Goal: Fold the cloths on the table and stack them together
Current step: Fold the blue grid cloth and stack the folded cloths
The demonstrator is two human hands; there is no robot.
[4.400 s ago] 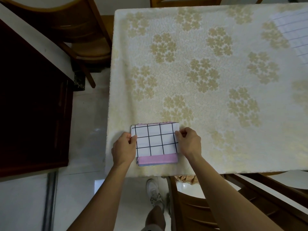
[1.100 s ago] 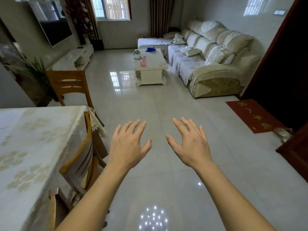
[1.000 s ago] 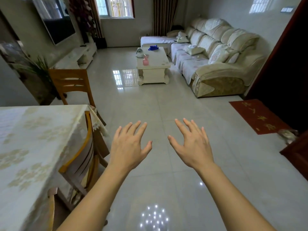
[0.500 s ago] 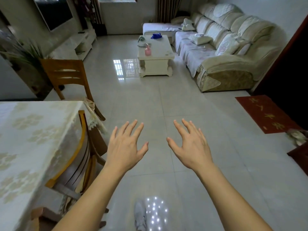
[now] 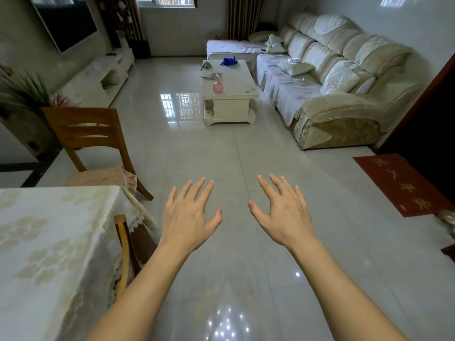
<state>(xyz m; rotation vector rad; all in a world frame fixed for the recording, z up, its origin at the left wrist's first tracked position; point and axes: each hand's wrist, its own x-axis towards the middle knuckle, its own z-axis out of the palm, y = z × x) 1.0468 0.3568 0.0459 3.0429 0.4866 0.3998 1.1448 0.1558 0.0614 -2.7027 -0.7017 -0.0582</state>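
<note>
Your left hand and right hand hover apart at frame centre, fingers spread, holding nothing, over the floor; counter lower left.

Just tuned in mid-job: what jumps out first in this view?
Two bare hands, the left hand and right hand, are stretched out with fingers spread over the glossy tiled floor, holding nothing. The patterned table sits at the lower left with no cloths visible on the part shown. Beyond lie a white coffee table and a cream sofa on the right.
</note>
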